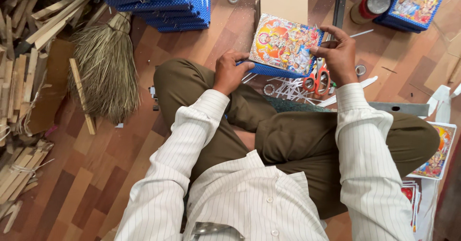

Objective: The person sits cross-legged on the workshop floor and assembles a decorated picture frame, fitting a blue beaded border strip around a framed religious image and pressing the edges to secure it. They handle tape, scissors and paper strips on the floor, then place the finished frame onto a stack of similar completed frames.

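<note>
The red-handled scissors (317,81) lie half hidden behind the right hand (339,54). The blue frame stack (416,3) and the prints (436,152) at right are cut off by the picture's edge.

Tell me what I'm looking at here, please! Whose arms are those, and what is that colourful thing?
The camera sits on a person's head and looks straight down, so you see their own arms in a striped white shirt and their crossed legs in olive trousers. They sit on a wooden floor.

Both hands hold one thing: a colourful picture in a blue frame. The left hand grips its lower left edge, and the right hand pinches its right side.

Just under the picture lie orange-handled scissors among white paper scraps. Behind it stands a brown cardboard sheet. More blue frames are stacked at the top. On the left are a straw broom and a heap of wooden sticks. More printed pictures lie on the right.
</note>
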The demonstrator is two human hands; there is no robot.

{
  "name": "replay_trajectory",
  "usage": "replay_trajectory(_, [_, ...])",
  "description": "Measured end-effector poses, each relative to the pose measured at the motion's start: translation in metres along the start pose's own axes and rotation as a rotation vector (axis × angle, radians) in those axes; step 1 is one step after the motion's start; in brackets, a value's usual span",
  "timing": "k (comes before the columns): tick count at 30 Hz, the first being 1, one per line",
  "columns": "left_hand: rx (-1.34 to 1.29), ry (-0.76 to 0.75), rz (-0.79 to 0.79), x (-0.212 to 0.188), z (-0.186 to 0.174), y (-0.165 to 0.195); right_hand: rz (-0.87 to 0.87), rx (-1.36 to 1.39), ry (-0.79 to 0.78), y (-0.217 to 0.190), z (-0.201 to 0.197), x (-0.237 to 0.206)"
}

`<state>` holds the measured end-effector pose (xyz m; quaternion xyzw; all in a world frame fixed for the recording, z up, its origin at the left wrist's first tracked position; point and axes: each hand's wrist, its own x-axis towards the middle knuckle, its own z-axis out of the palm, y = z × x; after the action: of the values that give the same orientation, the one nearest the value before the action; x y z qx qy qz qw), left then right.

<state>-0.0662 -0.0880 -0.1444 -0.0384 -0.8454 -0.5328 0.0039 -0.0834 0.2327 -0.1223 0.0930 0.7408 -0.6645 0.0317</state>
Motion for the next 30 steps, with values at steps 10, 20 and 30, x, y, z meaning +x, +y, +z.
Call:
replay_trajectory(10, [-0.044,-0.042,0.007,-0.003,-0.002,0.006,-0.001,0.011,0.034,-0.001,0.000,-0.002])
replay_trajectory(20, [-0.018,-0.053,0.033,-0.003,-0.004,0.007,0.014,0.052,0.038,-0.007,0.002,-0.004])
replay_trajectory(30, [-0.006,-0.018,0.013,-0.004,-0.001,0.003,0.015,0.062,0.024,-0.005,0.001,-0.006])
